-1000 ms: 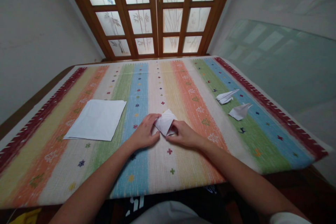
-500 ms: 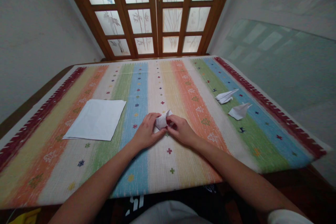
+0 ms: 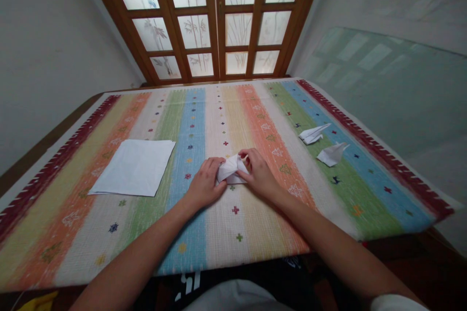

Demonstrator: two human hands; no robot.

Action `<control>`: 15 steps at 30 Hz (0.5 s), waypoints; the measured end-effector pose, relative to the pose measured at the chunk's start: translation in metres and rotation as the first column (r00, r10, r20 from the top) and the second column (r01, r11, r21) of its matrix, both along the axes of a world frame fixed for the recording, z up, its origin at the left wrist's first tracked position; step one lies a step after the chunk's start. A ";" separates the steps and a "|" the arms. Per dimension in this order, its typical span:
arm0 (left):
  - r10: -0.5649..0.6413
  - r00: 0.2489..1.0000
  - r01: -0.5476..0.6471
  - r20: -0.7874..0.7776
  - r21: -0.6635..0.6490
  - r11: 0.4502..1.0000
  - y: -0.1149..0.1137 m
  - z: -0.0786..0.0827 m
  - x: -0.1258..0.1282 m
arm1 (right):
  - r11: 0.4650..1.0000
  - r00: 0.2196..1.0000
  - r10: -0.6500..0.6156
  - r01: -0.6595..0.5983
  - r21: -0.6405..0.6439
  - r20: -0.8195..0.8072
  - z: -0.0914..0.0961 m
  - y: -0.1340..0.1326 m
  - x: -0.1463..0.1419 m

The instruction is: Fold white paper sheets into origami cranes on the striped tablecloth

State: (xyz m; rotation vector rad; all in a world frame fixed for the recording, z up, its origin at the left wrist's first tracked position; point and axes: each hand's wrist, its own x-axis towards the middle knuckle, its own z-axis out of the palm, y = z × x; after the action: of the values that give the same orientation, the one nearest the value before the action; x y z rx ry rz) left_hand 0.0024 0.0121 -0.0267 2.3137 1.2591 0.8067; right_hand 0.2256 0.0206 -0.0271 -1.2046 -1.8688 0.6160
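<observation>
A small, partly folded white paper (image 3: pixel 229 171) lies on the striped cloth (image 3: pixel 255 223) in front of me. My left hand (image 3: pixel 205 185) pinches its left side with curled fingers. My right hand (image 3: pixel 258 174) grips its right side, with the thumb and fingers closed over a flap. Both hands rest low on the cloth. Parts of the paper are hidden under my fingers.
A stack of white square sheets (image 3: pixel 135 166) lies to the left. Two folded paper planes (image 3: pixel 314 133) (image 3: pixel 331 153) sit at the right on the green and blue stripes. A wooden glazed door (image 3: pixel 215 19) stands beyond the table's far edge.
The paper has been folded smaller and flatter between my hands. My right hand has moved up and over the paper's right flap. My left hand has barely shifted.
</observation>
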 end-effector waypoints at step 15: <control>0.069 0.997 -0.069 -0.019 0.020 0.997 -0.003 0.010 0.008 | 0.999 1.000 -0.008 0.009 -0.050 0.016 0.000 0.004 -0.011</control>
State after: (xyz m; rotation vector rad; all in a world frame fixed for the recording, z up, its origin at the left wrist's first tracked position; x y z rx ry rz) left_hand 0.0102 0.0088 -0.0166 2.3106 1.3518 0.8239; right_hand 0.2147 0.0246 -0.0268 -1.2526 -1.8704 0.6534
